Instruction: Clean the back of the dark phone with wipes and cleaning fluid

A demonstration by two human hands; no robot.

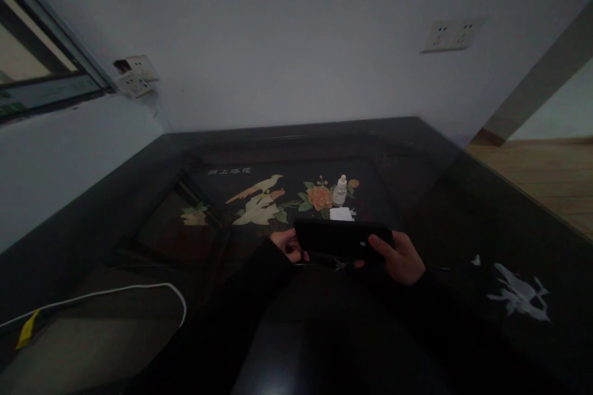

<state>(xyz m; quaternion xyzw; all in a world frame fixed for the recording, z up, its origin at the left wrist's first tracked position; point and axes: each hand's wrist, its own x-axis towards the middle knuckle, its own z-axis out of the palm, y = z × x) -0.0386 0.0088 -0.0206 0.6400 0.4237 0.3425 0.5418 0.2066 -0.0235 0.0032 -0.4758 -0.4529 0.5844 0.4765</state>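
Observation:
A flat black rectangular object (333, 239), like a tablet or a case, is held low over the table, with a small pale oval mark near its right end. My right hand (402, 259) grips that end, thumb on the upper face and fingers underneath. At the opposite end my left hand (286, 244) has its fingers curled against the edge, partly hidden by the object. Just beyond it lies a small white square item (341, 214), its near side covered. A small white dropper bottle (340, 190) stands upright behind that.
The glossy dark table (287, 147) carries a bird and flower picture (264, 197). Pale crumpled scraps (521, 293) lie at the right. A white cable (139, 287) with a yellow tag (28, 329) curves at the lower left. Sockets (454, 35) are on the wall behind.

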